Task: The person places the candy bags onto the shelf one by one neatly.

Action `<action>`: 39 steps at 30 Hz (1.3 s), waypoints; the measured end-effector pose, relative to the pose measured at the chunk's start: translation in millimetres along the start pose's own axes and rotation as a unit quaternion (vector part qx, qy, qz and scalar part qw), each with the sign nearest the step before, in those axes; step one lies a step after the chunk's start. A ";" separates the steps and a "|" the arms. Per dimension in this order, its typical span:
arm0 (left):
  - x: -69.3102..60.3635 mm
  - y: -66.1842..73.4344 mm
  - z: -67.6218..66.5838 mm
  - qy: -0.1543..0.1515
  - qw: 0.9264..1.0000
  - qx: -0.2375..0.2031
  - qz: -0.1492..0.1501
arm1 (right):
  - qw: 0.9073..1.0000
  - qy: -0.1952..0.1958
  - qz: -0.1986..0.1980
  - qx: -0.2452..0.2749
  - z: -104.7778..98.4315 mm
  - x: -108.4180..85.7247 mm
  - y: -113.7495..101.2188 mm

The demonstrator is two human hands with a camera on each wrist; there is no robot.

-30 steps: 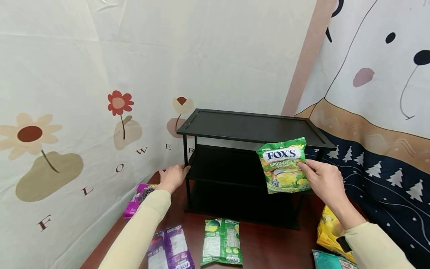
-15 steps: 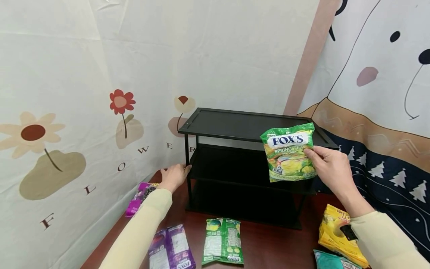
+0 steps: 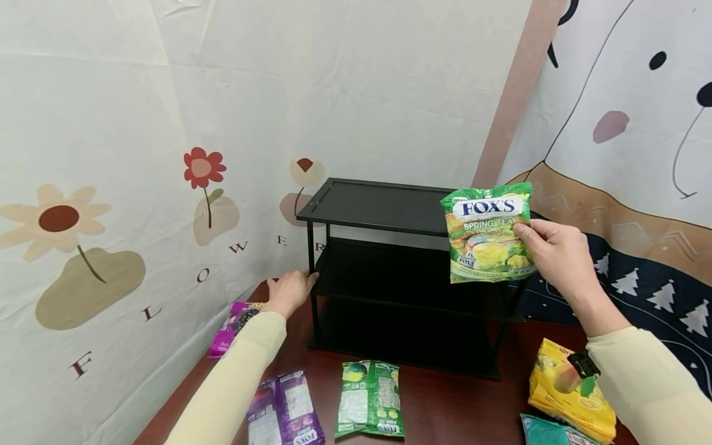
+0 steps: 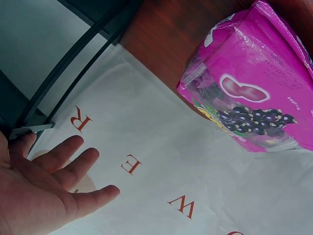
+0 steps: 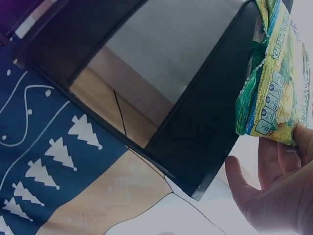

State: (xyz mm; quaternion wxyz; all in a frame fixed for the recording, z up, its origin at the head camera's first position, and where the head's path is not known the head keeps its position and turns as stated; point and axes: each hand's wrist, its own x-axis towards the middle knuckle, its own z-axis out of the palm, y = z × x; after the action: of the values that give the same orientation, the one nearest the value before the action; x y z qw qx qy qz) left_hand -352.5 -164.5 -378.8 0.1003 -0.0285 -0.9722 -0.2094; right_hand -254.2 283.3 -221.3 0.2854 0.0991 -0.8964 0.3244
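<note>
A green and yellow bag of Fox's Spring Tea candy (image 3: 489, 238) is held upright by my right hand (image 3: 559, 250), thumb on its front near the right edge. This bag is in front of the right end of a black tiered shelf (image 3: 378, 207), at top-board height. My left hand (image 3: 290, 292) grips the shelf's left side at the middle tier by the front post. In the left wrist view several fingers (image 4: 77, 169) stick out loosely, and the thumb is hidden. Below that hand lies a magenta candy bag (image 4: 264, 83) with dark berries printed on it.
On the red-brown table (image 3: 445, 402) lie a purple candy bag (image 3: 286, 411), a green candy bag (image 3: 368, 398), a yellow bag (image 3: 567, 386) and a teal bag (image 3: 556, 431). A printed cloth (image 3: 389, 93) hangs close behind the shelf.
My right hand has raised the Spring Tea candy bag and moved it slightly right, from mid-shelf height to the top board. My left hand stays on the shelf's left side.
</note>
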 end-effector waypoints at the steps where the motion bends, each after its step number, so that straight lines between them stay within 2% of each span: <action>1: -0.3 0.4 -0.2 0.001 1.000 0.001 0.000 | 1.000 0.001 0.004 0.002 -1.5 2.2 -0.3; 13: -0.6 -1.4 3.0 0.010 1.000 0.000 0.002 | 0.997 0.017 0.070 0.032 -16.6 33.7 -3.1; 22: 1.1 -2.2 3.9 0.012 1.000 0.000 -0.001 | 0.989 -0.007 0.140 0.056 -19.2 54.8 4.8; 25: 0.2 -1.3 3.5 0.009 1.000 0.001 -0.002 | 0.988 -0.018 0.150 0.038 -17.1 61.9 9.1; 30: -2.2 1.3 2.9 0.004 1.000 0.001 -0.005 | 0.988 -0.032 0.143 -0.044 -14.3 71.1 14.3; 34: -2.3 2.3 2.6 0.007 1.000 0.004 -0.003 | 0.984 -0.055 0.131 -0.105 -16.9 72.8 17.6; 39: -0.7 0.5 0.9 0.010 1.000 0.012 -0.002 | 0.985 -0.065 0.112 -0.115 -20.1 69.5 21.1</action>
State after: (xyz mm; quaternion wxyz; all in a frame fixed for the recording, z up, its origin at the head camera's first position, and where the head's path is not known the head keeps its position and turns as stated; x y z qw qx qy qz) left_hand -351.9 -163.6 -379.5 0.1094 -0.0232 -0.9737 -0.1986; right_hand -309.7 312.9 -179.8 0.1974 -0.0142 -0.9498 0.2423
